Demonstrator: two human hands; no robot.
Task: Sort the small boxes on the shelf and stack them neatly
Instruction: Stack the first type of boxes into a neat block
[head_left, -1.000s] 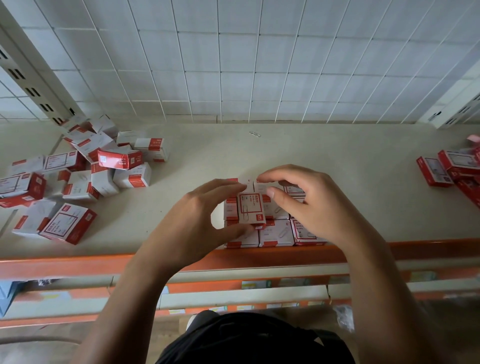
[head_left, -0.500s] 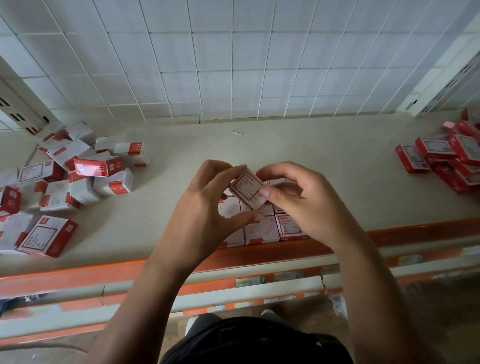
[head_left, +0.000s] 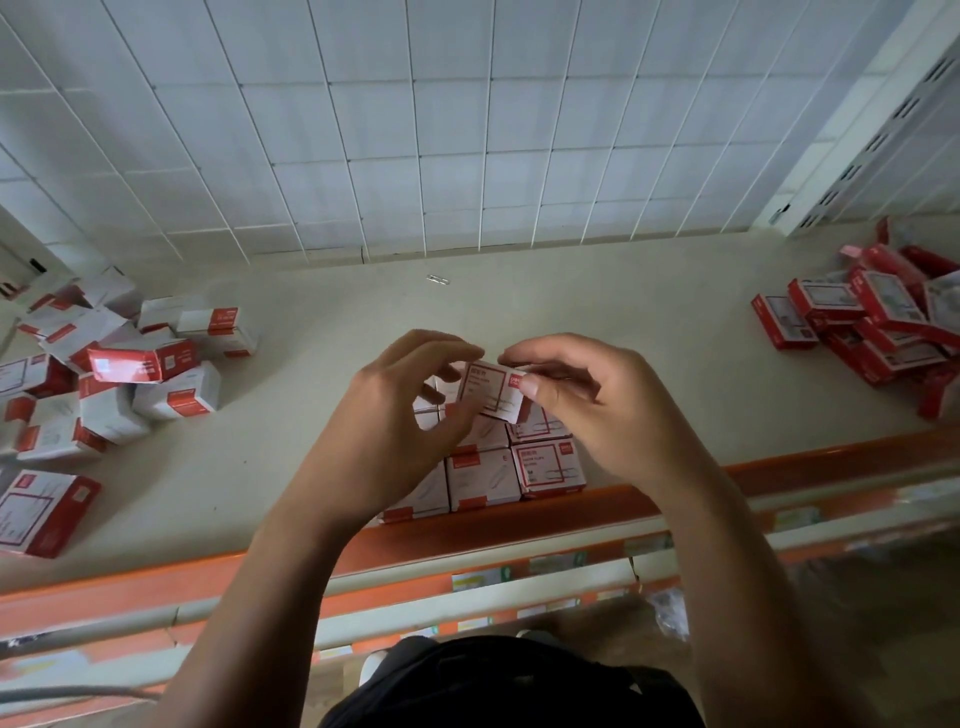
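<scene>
Your left hand (head_left: 384, 415) and right hand (head_left: 587, 405) both pinch the small white-and-red cardboard box (head_left: 488, 389), fingers (head_left: 530, 385) curled round its ends. It's tilted, just above the block of matching boxes (head_left: 548, 462) at the front of the beige shelf (head_left: 311, 312).

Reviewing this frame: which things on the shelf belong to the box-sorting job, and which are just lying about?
Part of the job:
held box, pinched between left hand and right hand
neat stack by the front edge
loose pile, left
red pile, right

Lying about:
paper clip near the wall
labels on the lower shelf
</scene>
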